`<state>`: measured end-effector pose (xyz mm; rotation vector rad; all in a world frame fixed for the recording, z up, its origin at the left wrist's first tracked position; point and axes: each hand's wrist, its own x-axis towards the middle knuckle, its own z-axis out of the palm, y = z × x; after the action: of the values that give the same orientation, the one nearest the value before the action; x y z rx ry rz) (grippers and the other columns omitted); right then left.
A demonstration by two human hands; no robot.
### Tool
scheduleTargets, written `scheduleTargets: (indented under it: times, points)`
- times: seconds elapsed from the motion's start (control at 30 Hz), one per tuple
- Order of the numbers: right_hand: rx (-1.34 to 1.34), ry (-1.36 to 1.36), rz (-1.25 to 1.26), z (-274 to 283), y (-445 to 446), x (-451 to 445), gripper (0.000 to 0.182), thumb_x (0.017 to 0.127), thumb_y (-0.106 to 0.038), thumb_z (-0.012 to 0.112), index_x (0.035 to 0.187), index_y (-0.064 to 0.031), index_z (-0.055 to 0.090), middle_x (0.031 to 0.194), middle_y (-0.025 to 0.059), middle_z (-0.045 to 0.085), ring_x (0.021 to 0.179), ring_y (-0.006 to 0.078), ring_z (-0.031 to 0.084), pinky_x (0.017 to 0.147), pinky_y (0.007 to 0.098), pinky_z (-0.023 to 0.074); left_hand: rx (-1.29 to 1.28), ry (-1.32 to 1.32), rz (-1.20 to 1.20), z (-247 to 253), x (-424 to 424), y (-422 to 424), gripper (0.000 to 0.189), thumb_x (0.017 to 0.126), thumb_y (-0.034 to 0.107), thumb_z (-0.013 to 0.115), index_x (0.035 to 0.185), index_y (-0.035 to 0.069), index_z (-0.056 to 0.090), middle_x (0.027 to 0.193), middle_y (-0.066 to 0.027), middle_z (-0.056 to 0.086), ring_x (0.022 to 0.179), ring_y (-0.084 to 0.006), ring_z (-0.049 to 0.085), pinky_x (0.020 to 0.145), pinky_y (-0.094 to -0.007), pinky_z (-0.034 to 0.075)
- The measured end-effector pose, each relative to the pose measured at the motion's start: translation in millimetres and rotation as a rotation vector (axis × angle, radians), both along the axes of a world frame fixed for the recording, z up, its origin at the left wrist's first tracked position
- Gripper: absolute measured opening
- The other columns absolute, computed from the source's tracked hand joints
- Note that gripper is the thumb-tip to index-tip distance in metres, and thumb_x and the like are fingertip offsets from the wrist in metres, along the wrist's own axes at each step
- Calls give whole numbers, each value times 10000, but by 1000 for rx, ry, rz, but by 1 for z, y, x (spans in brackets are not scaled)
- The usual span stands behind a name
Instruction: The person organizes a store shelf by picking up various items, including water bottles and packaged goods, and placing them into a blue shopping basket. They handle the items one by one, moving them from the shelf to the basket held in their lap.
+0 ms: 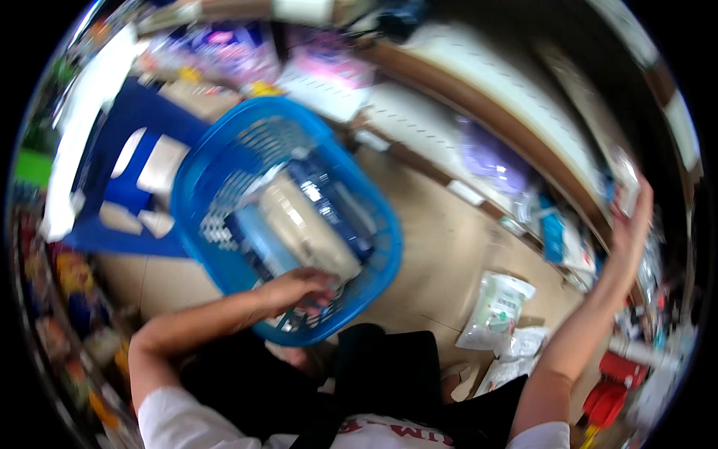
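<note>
A blue plastic basket [387, 247] stands before me, with wrapped packs lying in it. Among them are a beige pack [297, 216], a light blue pack [266, 241] and a dark blue pack [331, 207]. My left hand [303, 289] hangs over the basket's near side by the beige pack's lower end. Its fingers look apart, with nothing visible in them, though motion blurs them. Far to the right, my right hand [633, 216] is closed around a pale, shiny end of what looks like an upper shelf's front edge [594, 112].
A blue stool [123, 224] adjoins the basket's left side. Shelves with a brown front edge [426, 168] run along the right, bearing a purple pack [493, 157]. Plastic-wrapped packs [496, 311] lie on the tiled floor. Colourful packaged goods [73, 280] line the left.
</note>
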<state>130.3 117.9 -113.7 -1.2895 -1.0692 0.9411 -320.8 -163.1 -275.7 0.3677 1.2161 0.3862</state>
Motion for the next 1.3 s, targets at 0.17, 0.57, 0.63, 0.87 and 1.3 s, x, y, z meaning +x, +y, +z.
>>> scheduleTargets:
  times: [0.17, 0.57, 0.63, 0.87, 1.3]
  points:
    - [-16, 256, 241, 4, -43, 21, 346, 890, -277, 496, 1091, 3, 466, 709, 52, 456, 561, 81, 394, 457, 202, 320, 148, -75, -14, 5, -1, 4, 493, 867, 228, 523, 1282, 22, 352, 1119, -126, 514, 960, -167, 544, 789, -263, 495]
    - [-486, 396, 435, -118, -235, -164, 414, 847, -302, 513, 1140, -13, 470, 1042, 100, 548, 885, 165, 562, 708, 285, 478, 726, -569, 496, 56, 9, 44, 699, 814, 453, 573, 1325, 89, 265, 1270, -104, 411, 1194, -222, 388, 994, -415, 320]
    - [-313, 84, 618, -108, -247, -211, 433, 840, -214, 539, 1176, 36, 430, 923, 103, 586, 792, 150, 584, 608, 264, 486, 494, -533, 730, 63, -1, 44, 593, 819, 428, 573, 1255, 77, 377, 1193, -107, 515, 1124, -219, 472, 993, -398, 328]
    - [-349, -379, 1151, -121, -260, -256, 506, 821, -247, 590, 1222, -19, 382, 882, 178, 597, 695, 237, 611, 559, 328, 478, 266, -77, 847, 33, -39, 28, 461, 862, 351, 536, 1221, 74, 446, 1141, -95, 548, 1058, -232, 515, 942, -372, 389]
    - [540, -599, 854, -68, -169, -125, 138, 776, -49, 563, 913, -52, 579, 822, 50, 573, 630, 184, 578, 518, 292, 485, 61, 90, 664, -23, -60, -4, 569, 771, 195, 524, 1302, 98, 344, 1247, -106, 446, 1163, -282, 417, 966, -501, 297]
